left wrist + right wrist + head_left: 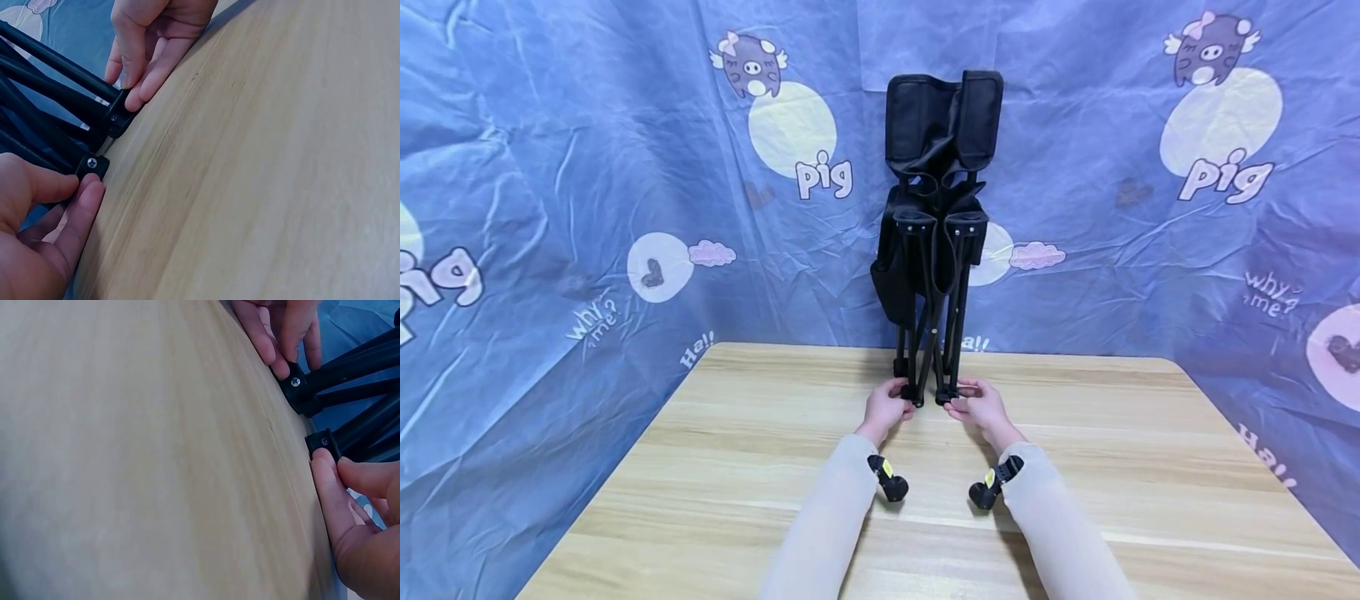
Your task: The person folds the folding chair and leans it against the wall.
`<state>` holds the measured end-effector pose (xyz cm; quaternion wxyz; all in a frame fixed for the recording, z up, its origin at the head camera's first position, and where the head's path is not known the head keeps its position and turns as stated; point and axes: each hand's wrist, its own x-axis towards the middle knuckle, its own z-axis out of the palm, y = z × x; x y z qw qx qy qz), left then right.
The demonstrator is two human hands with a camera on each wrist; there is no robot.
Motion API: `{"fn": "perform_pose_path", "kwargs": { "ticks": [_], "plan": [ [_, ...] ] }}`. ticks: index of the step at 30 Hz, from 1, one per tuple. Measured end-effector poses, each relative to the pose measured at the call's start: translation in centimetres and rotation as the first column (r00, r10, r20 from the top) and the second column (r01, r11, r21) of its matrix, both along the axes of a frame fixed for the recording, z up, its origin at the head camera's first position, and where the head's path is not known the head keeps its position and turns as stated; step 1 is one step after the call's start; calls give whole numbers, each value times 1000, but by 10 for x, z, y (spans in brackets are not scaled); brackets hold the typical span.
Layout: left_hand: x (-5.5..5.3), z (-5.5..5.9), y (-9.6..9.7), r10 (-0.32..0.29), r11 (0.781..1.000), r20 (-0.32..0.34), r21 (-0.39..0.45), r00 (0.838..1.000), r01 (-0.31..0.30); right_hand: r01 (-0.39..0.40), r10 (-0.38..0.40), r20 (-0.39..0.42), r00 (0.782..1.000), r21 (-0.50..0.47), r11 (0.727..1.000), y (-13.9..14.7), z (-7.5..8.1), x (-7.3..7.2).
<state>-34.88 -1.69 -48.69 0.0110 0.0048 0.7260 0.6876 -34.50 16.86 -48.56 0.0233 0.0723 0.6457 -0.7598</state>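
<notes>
A black folding chair [917, 121], folded up narrow, stands upright at the far middle of the table. Its dark fabric hangs in folds between thin crossed legs [931, 333]. My left hand [887, 407] pinches the front left plastic foot [94, 165] between thumb and fingers, low at the tabletop. On the other side, the front right foot [324, 442], with a screw in its face, is held the same way by my right hand [983, 408]. A small gap separates the two feet.
The pale wood-grain table [760, 433] reaches back to a blue printed cloth [805, 267] hanging behind and at both sides. The chair's upper part overlaps this cloth in the head view. Small black wrist cameras [891, 483] sit at both sleeves.
</notes>
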Motion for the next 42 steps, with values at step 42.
{"fn": "perform_pose_path", "kwargs": {
  "ticks": [42],
  "plan": [
    [25,2,-31,-253,967,100,66,962,247,-333,333,-20,943,-122,935,32,15,43]
  ]
}}
